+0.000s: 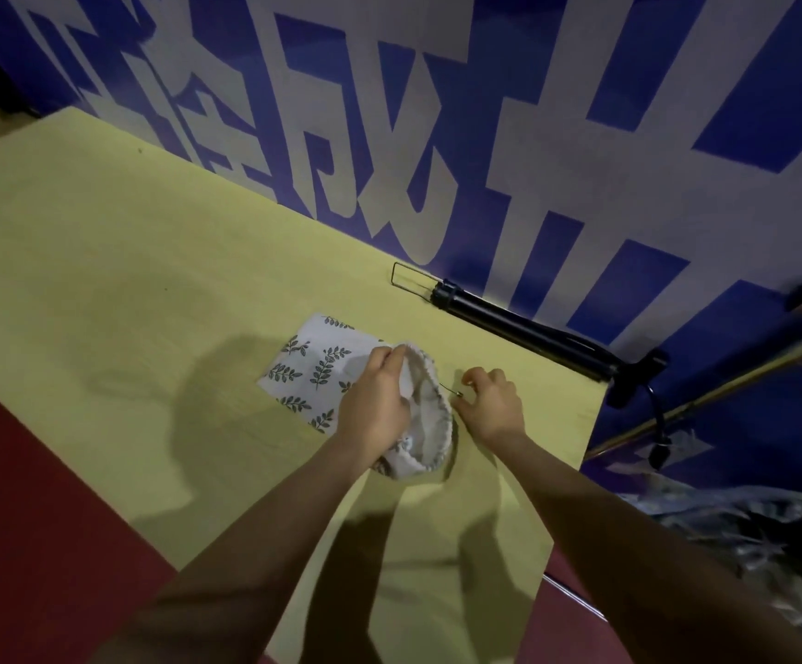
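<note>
**A:** Where was the cloth pouch (pixel 312 364)?

**B:** It was on the yellow-green table (pixel 102 256), right of the middle and towards the wall. It was white with a dark leaf print. The closed end lay flat on the tabletop and the mouth was lifted between the two hands.

**A:** What was the left hand (pixel 377 400) doing?

**B:** It gripped the pouch's gathered rim (pixel 437 414). Its fingers were curled over the top edge and bunched the fabric. The rim arched from that hand down to the table.

**A:** And the right hand (pixel 492 402)?

**B:** It sat just beside the rim on the right, low over the tabletop. Its fingers were curled and the fingertips were pinched on a thin metal pin (pixel 449 389). The pin's other end touched the gathered hem. I couldn't tell whether it had gone into the hem.

**A:** Was anything else on the table?

**B:** A black hand pump (pixel 523 328) lay along the far edge against the wall, well apart from the pouch. Its wire foot loop (pixel 411 275) pointed left.

**A:** And around it?

**B:** A blue banner (pixel 437 136) with large white characters stood behind the table. There was a dark red floor (pixel 30 496) on the near left and crumpled clear plastic sheeting (pixel 748 529) at lower right.
</note>
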Demonstrator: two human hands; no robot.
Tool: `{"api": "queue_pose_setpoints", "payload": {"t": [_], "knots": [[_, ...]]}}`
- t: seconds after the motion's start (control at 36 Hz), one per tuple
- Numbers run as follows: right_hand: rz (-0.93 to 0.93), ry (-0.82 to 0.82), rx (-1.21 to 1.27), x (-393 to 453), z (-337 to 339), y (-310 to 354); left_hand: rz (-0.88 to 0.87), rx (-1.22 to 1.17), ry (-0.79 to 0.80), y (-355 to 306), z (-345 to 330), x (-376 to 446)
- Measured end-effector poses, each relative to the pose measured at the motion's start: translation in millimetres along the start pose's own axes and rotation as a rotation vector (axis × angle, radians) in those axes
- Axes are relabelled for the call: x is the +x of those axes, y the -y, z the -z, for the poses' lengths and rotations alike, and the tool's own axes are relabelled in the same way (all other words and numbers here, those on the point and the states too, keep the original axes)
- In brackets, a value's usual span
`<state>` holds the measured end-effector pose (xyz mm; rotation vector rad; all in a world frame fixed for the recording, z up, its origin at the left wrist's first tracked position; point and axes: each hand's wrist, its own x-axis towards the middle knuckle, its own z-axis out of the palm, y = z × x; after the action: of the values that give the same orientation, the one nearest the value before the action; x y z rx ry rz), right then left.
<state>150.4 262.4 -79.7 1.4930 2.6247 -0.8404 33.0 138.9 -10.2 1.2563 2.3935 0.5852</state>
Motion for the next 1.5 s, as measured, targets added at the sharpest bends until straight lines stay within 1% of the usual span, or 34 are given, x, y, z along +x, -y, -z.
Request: {"api": "queue_pose_setpoints", "payload": {"t": [0.08, 0.22, 0.28, 0.33, 0.39, 0.47, 0.56, 0.64, 0.75, 0.83, 0.94, 1.03, 1.11, 1.19, 1.25, 1.39, 1.5], "knots": [[0.012, -0.010, -0.073, 5.6, -4.7, -0.6, 0.002, -0.005, 0.014, -0.1, -4.8, 6.4], [-0.010, -0.038, -0.018, 5.0, -4.7, -0.5, -0.019, -0.019, 0.047, -0.7, -7.1, 9.3], [-0.053, -0.089, 0.114, 0.1, -0.2, -3.0, -0.028, -0.024, 0.060, -0.9, -7.5, 8.2], [-0.075, -0.178, 0.275, -6.7, 6.7, -4.9, -0.039, -0.025, 0.068, -1.2, -8.4, 7.4], [-0.040, -0.263, 0.394, -15.6, 16.2, -3.6, -0.041, -0.035, 0.089, -2.9, -9.0, 6.8], [0.036, -0.289, 0.523, -29.3, 30.5, 6.1, -0.055, -0.063, 0.141, -8.2, -9.0, 5.3], [0.150, -0.274, 0.418, -39.0, 33.0, 11.3, -0.076, -0.060, 0.149, -13.5, -5.1, 1.9], [0.224, -0.205, 0.319, -47.8, 32.6, 17.0, -0.093, -0.057, 0.104, -18.3, 1.9, 1.0], [0.212, -0.111, 0.213, -57.2, 30.1, 27.6, -0.102, -0.095, 0.079, -20.9, 11.6, -3.1], [0.191, -0.091, 0.152, -59.2, 27.7, 33.2, -0.101, -0.109, 0.061, -19.6, 19.7, -6.3], [0.243, -0.177, 0.165, -56.9, 32.1, 39.7, -0.077, -0.116, 0.045, -16.3, 31.1, -7.2], [0.274, -0.296, 0.290, -51.9, 40.4, 42.5, -0.074, -0.139, 0.044, -16.6, 36.0, -3.1], [0.250, -0.361, 0.403, -44.6, 51.2, 42.8, -0.083, -0.149, 0.042, -19.6, 38.3, 6.8], [0.209, -0.346, 0.376, -29.6, 59.1, 36.5, -0.121, -0.117, 0.030, -27.2, 39.9, 20.4], [0.144, -0.325, 0.328, -14.1, 63.7, 29.5, -0.131, -0.069, 0.018, -32.6, 39.8, 31.6], [-0.015, -0.176, 0.141, 19.6, 71.9, 13.0, -0.147, 0.109, -0.007, -37.6, 34.3, 52.4], [-0.056, -0.059, -0.049, 44.2, 72.5, -4.3, -0.117, 0.187, 0.009, -38.6, 27.5, 66.3]]}}
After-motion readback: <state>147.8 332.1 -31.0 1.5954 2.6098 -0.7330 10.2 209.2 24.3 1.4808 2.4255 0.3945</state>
